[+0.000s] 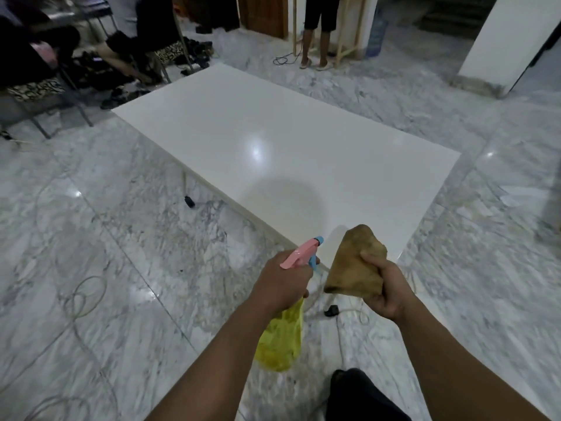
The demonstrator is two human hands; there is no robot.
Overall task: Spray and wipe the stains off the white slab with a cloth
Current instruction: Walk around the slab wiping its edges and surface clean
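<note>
A large glossy white slab stretches away from me on thin legs above a marble floor; I see no clear stains on it, only a light reflection. My left hand grips a yellow spray bottle with a pink and blue trigger head, its nozzle aimed at the slab's near corner. My right hand holds a folded brown cloth upright, just in front of that corner. Both hands hover short of the slab's near edge.
White cables loop over the marble floor to the left and under my hands, with a black plug near the slab's corner. Chairs and seated people are at the far left, a standing person beyond the far end, a white pillar at the right.
</note>
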